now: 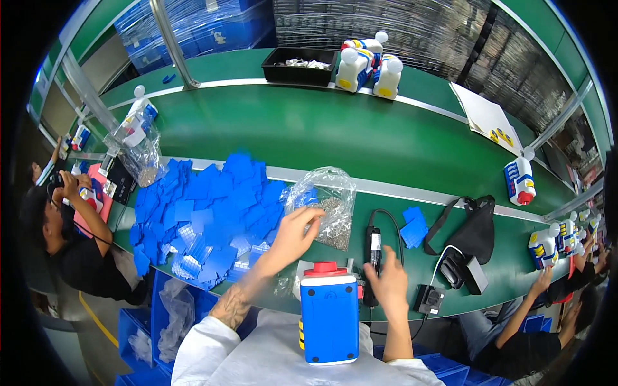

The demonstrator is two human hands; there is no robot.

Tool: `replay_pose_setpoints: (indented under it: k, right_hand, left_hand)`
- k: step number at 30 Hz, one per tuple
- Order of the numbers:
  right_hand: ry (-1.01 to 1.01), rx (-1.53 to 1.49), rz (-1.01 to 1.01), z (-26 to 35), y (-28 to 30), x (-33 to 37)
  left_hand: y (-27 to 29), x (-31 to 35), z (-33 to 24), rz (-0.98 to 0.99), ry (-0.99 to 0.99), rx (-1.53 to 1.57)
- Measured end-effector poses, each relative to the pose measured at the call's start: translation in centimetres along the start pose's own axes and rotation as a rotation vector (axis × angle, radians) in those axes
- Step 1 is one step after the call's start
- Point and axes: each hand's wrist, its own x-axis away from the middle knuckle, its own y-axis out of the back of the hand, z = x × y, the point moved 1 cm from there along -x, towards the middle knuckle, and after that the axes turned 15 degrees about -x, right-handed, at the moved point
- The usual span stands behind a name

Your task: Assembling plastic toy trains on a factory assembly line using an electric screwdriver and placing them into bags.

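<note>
A blue and white plastic housing (330,321) with a red cap stands upright in front of my body, its flat blue panel showing dark round spots at the corners. My left hand (295,235) is at the edge of a clear plastic bag (335,222) holding many small metal pieces, probably screws. Its fingertips are pinched together; whatever is between them is too small to make out. Beside a black corded electric screwdriver (374,248), my right hand (389,283) has its fingers apart and holds nothing visible.
A big pile of blue plastic sheets (212,193) spreads left. Right are a black pouch (467,225) and a black power adapter (429,299). A black bin (299,66) and similar white housings (387,77) stand on the far ledge. People work on both sides.
</note>
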Motion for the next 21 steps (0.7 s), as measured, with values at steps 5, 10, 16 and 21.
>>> replay_pose_setpoints:
  k: [5,10,16,21]
  right_hand:
    - [-0.159,-0.001,0.128,-2.9,-3.2,-1.4]
    - [-0.223,-1.029,0.033,-6.2,0.0,-0.8]
    - [-0.004,-1.798,-0.404,1.7,7.8,-0.4]
    - [0.614,-1.825,-0.368,5.8,9.6,-0.4]
  left_hand:
    - [-4.8,-3.8,5.2,0.138,-0.213,-0.583]
    - [-6.2,-4.7,7.0,0.233,-0.323,-0.684]
    - [-4.8,-5.1,5.8,0.097,-0.324,-0.556]
    - [-2.0,-4.2,2.9,-0.051,-0.235,-0.435]
